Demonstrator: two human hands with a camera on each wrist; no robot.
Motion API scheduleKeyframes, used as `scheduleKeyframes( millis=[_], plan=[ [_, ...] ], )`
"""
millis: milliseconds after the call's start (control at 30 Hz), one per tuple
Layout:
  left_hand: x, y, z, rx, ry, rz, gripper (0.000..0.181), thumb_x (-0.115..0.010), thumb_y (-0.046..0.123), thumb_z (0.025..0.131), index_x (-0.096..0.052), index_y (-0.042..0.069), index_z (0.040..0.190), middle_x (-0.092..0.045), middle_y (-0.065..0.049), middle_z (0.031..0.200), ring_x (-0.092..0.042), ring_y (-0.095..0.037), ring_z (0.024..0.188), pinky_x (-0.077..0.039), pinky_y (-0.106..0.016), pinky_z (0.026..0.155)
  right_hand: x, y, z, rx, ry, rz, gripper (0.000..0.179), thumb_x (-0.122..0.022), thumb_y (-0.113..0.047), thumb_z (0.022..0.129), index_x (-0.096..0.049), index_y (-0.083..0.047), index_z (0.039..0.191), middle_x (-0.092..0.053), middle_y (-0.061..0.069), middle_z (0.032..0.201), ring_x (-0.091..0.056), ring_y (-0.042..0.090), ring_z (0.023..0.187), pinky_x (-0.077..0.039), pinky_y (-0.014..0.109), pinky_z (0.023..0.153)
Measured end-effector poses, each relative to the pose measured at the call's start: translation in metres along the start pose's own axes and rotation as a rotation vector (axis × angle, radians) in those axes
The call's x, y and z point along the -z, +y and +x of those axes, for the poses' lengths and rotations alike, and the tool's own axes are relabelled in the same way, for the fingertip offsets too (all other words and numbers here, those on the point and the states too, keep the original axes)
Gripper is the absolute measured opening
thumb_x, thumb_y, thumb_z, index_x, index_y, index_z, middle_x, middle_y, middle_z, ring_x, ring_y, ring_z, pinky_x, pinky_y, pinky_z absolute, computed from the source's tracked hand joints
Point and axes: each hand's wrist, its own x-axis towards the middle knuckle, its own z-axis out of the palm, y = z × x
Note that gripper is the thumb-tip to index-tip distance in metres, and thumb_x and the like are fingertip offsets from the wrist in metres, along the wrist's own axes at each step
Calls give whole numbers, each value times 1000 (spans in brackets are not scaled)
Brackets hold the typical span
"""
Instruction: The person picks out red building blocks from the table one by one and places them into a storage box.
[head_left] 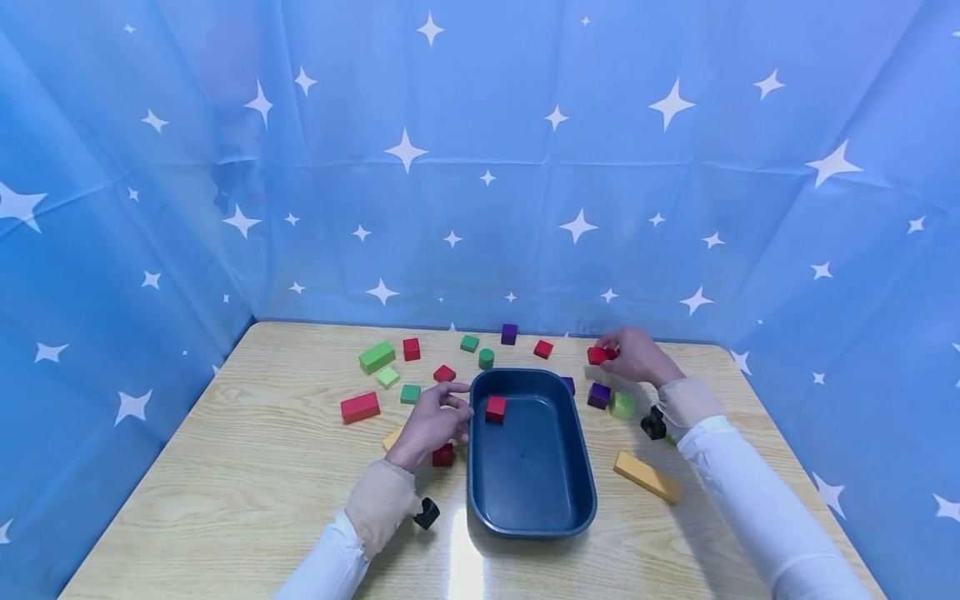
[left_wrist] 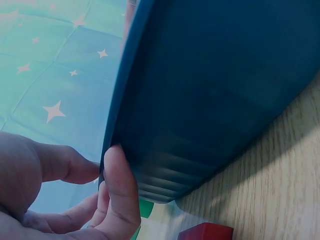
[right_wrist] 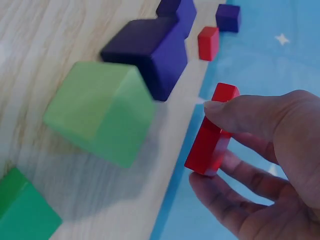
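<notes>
At the far right of the table my right hand (head_left: 636, 354) pinches a red block (right_wrist: 202, 150) between thumb and fingers, lifted off the tabletop. A dark blue plastic tray (head_left: 532, 475) stands mid-table with one red cube (head_left: 496, 409) inside. My left hand (head_left: 433, 419) is at the tray's left side; in the left wrist view its thumb and a finger (left_wrist: 120, 175) pinch the rim. Below that hand is a dark red block (head_left: 443, 455). Near the right hand lie a purple cube (head_left: 598, 395) and a light green block (head_left: 622, 406).
Left of the tray are a long red block (head_left: 361, 407), a green block (head_left: 377, 357) and several smaller ones. Behind it are a green cylinder (head_left: 486, 359), a purple cube (head_left: 509, 334) and a red block (head_left: 543, 349). An orange plank (head_left: 648, 477) lies to the right. Blue starry curtains (head_left: 480, 208) surround the table.
</notes>
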Motion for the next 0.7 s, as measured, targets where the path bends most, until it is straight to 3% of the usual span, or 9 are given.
scheduleKeyframes(
  millis=[167,433,700],
  plan=[
    [1,0,-1,6,2,-3,40,-59,5,98,-57,5,137,-60,-16,108,-67,-22,75,-62,-30,69,2,-14,-1,54,22,-37,32,-74,-11,87,-71,-1,118,-71,20,106,-63,27,86,-55,39,75],
    [0,0,0,22,13,0,39,-61,6,98,-57,7,137,-60,-15,109,-67,-22,76,-62,-27,67,1,-39,-4,160,68,-100,32,-78,-12,85,-72,-2,115,-69,18,107,-63,29,87,-55,46,80],
    [1,-1,1,17,2,-11,40,-59,5,97,-57,6,137,-60,-15,108,-66,-22,75,-62,-29,68,0,-68,-7,224,79,-130,28,-79,-12,86,-73,-6,112,-67,13,102,-59,25,85,-56,42,77]
  ],
)
